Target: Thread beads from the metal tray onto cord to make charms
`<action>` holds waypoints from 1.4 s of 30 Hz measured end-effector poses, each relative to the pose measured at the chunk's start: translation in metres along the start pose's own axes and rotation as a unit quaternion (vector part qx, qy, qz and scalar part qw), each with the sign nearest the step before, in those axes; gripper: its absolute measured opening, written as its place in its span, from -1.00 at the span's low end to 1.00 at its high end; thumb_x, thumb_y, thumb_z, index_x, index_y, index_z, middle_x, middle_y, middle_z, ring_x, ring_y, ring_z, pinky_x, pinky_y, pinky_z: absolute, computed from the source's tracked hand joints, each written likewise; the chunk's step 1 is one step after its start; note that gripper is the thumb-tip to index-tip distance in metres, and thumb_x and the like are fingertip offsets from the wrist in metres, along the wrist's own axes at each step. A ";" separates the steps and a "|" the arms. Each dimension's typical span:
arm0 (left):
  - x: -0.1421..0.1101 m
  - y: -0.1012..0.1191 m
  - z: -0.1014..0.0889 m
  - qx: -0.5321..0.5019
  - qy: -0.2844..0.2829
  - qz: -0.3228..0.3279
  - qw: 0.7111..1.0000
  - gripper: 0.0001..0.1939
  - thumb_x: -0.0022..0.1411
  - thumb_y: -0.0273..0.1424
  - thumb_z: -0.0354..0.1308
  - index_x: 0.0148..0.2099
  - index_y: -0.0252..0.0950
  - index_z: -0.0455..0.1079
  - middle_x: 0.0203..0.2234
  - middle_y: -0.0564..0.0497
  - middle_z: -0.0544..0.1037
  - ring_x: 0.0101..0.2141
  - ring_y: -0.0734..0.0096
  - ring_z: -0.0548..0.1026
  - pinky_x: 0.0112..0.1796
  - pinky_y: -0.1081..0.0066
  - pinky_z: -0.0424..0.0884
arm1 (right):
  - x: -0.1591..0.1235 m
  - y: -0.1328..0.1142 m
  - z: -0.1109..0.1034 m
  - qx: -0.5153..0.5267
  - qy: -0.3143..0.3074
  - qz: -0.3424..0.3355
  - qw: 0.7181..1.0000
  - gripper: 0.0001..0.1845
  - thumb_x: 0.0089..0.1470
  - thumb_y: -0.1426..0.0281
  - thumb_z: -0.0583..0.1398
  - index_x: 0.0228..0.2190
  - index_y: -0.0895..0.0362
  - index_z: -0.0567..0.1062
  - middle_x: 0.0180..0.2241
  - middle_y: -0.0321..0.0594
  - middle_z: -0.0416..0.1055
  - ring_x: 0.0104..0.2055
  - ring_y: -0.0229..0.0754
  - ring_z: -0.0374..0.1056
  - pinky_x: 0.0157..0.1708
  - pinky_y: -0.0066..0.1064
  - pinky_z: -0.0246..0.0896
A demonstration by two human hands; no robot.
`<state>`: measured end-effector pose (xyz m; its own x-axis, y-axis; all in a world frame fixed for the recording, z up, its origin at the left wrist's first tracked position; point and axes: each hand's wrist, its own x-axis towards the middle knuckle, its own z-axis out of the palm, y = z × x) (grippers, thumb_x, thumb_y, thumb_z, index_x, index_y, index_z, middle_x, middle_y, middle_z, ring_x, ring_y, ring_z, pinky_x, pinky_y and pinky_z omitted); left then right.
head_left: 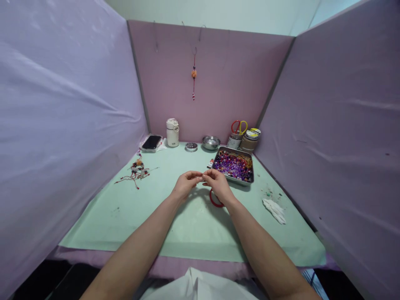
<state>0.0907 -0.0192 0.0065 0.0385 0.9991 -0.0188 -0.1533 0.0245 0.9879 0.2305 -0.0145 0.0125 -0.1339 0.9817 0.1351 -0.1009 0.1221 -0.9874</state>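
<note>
Over the middle of the table, my left hand (188,183) and my right hand (218,183) meet fingertip to fingertip. Both are closed in a pinch; whatever sits between the fingers is too small to make out. Under my right hand lies a red ring-shaped thing (213,201), partly hidden by the wrist. Just beyond that hand stands a metal tray (239,181) full of purple, red and dark beads (231,166). A small red and white item (210,163) lies at the tray's left side.
Beaded cords (138,170) lie at left. Along the back are a phone (152,142), white bottle (173,133), small round tin (191,146), metal bowl (211,143), scissors (239,127) in a container and a jar (249,143). A beaded pendant (194,74) hangs behind. White cloth (274,211) lies right.
</note>
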 end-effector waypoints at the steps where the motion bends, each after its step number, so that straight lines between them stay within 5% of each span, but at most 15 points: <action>1: 0.000 0.000 0.000 -0.004 0.004 0.001 1.000 -0.74 -0.15 -0.33 0.35 -0.35 -0.29 0.47 -0.43 -0.01 0.54 -0.44 0.49 0.42 -0.41 0.44 0.26 | 0.000 0.000 0.000 0.003 0.001 -0.001 1.000 -0.76 -0.20 0.23 0.29 -0.51 0.12 0.42 -0.50 -0.30 0.38 -0.42 -0.26 0.32 -0.33 -0.33 0.32; 8: -0.003 0.004 0.001 -0.071 0.012 -0.030 0.997 -0.73 -0.15 -0.31 0.37 -0.39 -0.33 0.44 -0.44 0.01 0.52 -0.37 0.49 0.45 -0.27 0.43 0.34 | 0.001 0.001 0.001 0.010 0.004 -0.012 1.000 -0.77 -0.17 0.24 0.28 -0.51 0.12 0.41 -0.50 -0.30 0.40 -0.41 -0.25 0.33 -0.31 -0.32 0.33; 16: -0.004 0.002 0.003 -0.180 -0.002 -0.042 0.983 -0.77 -0.09 -0.40 0.38 -0.42 -0.36 0.39 -0.46 -0.03 0.52 -0.33 0.43 0.50 -0.12 0.26 0.44 | 0.002 0.007 -0.001 -0.087 0.031 -0.100 0.991 -0.83 -0.06 0.27 0.22 -0.47 0.13 0.46 -0.39 -0.22 0.45 -0.30 -0.17 0.35 -0.21 -0.31 0.24; 32: -0.003 0.003 0.005 -0.182 0.014 -0.019 0.983 -0.78 -0.11 -0.45 0.38 -0.42 -0.40 0.40 -0.45 -0.08 0.57 -0.34 0.44 0.53 -0.08 0.30 0.42 | 0.001 0.001 0.002 -0.010 0.061 -0.122 0.991 -0.83 -0.06 0.28 0.23 -0.39 0.10 0.45 -0.44 -0.31 0.38 -0.47 -0.29 0.21 -0.42 -0.42 0.14; 42: -0.003 0.005 0.006 -0.143 0.050 0.051 0.987 -0.75 -0.15 -0.36 0.37 -0.43 -0.36 0.40 -0.43 -0.03 0.55 -0.36 0.45 0.50 -0.09 0.24 0.42 | -0.005 -0.004 0.001 -0.171 0.086 -0.190 0.963 -0.89 0.03 0.34 0.15 -0.43 0.11 0.45 -0.41 -0.25 0.40 -0.36 -0.20 0.30 -0.37 -0.39 0.18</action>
<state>0.0956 -0.0220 0.0122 -0.0868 0.9950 0.0494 -0.4246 -0.0818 0.9017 0.2307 -0.0198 0.0155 0.0159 0.8629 0.5051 0.2246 0.4891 -0.8428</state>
